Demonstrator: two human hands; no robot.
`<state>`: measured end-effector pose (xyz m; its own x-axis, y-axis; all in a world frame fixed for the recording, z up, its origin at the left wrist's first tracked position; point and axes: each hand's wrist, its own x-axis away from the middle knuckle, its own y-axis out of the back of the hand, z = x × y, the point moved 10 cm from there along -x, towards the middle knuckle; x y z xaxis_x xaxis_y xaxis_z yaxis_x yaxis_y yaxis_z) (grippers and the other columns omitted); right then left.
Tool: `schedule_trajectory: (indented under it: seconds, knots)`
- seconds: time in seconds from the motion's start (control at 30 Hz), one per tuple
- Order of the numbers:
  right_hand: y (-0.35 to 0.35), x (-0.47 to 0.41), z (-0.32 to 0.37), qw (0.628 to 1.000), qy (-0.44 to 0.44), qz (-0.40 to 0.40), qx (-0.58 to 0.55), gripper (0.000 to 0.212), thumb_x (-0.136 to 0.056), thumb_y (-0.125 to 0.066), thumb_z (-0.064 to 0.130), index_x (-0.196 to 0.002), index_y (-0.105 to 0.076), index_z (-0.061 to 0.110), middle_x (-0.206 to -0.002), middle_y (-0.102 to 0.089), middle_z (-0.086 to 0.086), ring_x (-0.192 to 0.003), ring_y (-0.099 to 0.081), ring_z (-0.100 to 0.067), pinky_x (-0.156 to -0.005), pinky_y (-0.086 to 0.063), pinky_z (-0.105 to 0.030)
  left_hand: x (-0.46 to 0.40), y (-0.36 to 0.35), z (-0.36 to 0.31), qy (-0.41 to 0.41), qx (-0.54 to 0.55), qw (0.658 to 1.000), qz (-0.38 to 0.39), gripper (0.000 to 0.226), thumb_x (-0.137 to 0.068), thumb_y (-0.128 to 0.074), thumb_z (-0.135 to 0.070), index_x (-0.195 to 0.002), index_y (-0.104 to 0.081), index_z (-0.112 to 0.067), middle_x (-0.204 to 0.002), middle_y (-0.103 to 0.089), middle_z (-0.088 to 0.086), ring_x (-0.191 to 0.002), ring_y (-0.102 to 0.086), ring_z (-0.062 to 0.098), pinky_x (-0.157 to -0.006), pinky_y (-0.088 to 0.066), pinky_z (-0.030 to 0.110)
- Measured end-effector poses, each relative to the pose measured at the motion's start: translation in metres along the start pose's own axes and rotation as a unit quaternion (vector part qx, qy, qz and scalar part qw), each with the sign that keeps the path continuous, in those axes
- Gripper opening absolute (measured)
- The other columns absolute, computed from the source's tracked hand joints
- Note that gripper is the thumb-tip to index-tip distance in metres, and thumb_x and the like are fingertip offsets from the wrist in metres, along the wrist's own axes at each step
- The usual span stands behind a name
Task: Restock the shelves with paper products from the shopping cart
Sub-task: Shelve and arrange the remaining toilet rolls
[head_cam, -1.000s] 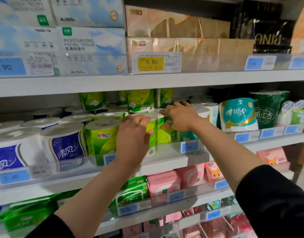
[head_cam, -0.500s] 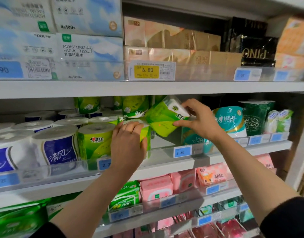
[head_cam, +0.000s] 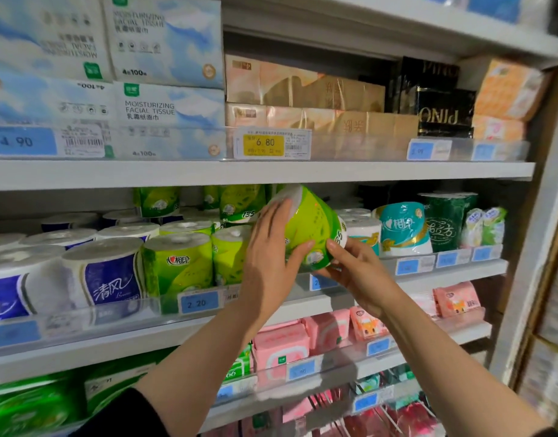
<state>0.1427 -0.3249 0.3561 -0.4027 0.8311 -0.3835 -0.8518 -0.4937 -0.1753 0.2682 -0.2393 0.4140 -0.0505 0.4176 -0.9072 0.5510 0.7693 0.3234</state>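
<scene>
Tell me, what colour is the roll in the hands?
Bright green wrapper with white ends, seen in the head view.

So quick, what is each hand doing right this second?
Left hand: fingers straight, pressed flat against the tilted green toilet roll, thumb under it.
Right hand: cups the roll from below, fingers curled round its lower end.
</scene>
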Motion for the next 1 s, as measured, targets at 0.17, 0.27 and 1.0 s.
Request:
schedule_trajectory:
  seconds: [0.17,0.27,1.0]
  knots:
    - [0.006,0.005,0.002,1.0,-0.003,-0.009,0.003,0.044,-0.083,-0.063,0.026,-0.119,-0.057,0.0,-0.116,-0.067,-0.018,-0.107,-0.066,-0.032,-0.088,-0.057,-0.037,-0.008,-0.001,-0.003,-0.012,0.047,0.999,0.018,0.068,-0.085,-0.057,-0.046,-0.141,-0.046,-0.009,-0.142,-0.05,0.006,-0.132,-0.044,0.026,-0.109,-0.037,0.042]
    - [0.024,0.004,0.027,0.98,0.082,-0.076,0.163,0.054,-0.081,-0.074,0.018,-0.129,-0.049,0.014,-0.127,-0.058,-0.005,-0.12,-0.057,-0.021,-0.093,-0.053,-0.03,-0.009,-0.001,0.002,-0.001,0.028,0.999,0.021,0.067,-0.082,-0.064,-0.043,-0.138,-0.051,-0.009,-0.138,-0.053,0.007,-0.131,-0.044,0.028,-0.11,-0.029,0.028]
    - [-0.015,-0.058,0.044,0.942,0.118,-0.022,0.315,0.077,-0.062,-0.091,0.015,-0.118,-0.038,0.017,-0.108,-0.059,0.004,-0.101,-0.063,-0.018,-0.081,-0.058,-0.036,0.007,0.052,0.063,0.009,-0.362,0.931,0.055,0.04,-0.078,-0.071,-0.049,-0.102,-0.073,-0.018,-0.116,-0.069,0.005,-0.13,-0.05,0.029,-0.103,0.005,0.074]
